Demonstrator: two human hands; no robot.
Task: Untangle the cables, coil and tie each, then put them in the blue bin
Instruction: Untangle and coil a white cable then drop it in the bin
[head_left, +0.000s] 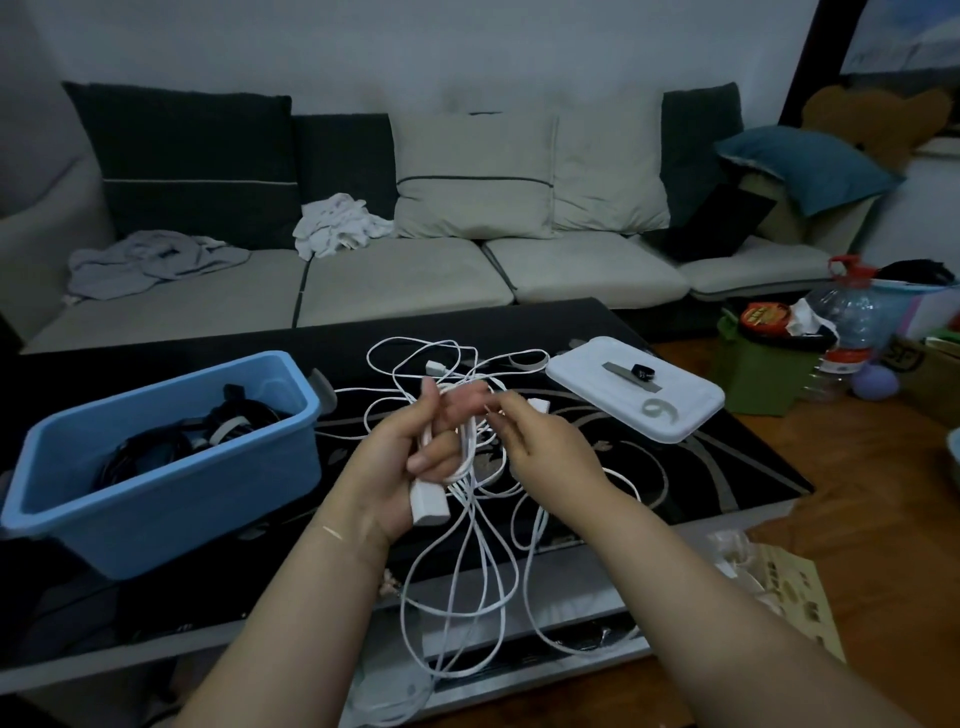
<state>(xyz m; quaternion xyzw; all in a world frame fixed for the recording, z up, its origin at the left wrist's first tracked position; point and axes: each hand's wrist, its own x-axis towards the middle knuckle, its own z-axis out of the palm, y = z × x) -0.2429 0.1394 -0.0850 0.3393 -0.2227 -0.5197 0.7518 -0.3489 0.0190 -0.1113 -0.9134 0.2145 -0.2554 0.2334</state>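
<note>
A tangle of white cables (470, 571) spreads over the black table and hangs in long loops over its front edge. My left hand (410, 457) is shut on a bundle of white cable with a white adapter block (430, 505) sticking out below the palm. My right hand (540, 441) pinches a strand of the same white cable just right of the left hand. The blue bin (171, 499) stands at the left of the table and holds coiled black cables (182, 441).
A white bin lid (685, 415) lies at the right of the table with cable ties (660, 408) and a small dark item on it. The table has a black patterned top (675, 478). Behind it stands a sofa (405, 280); bottles and boxes sit on the floor at the right.
</note>
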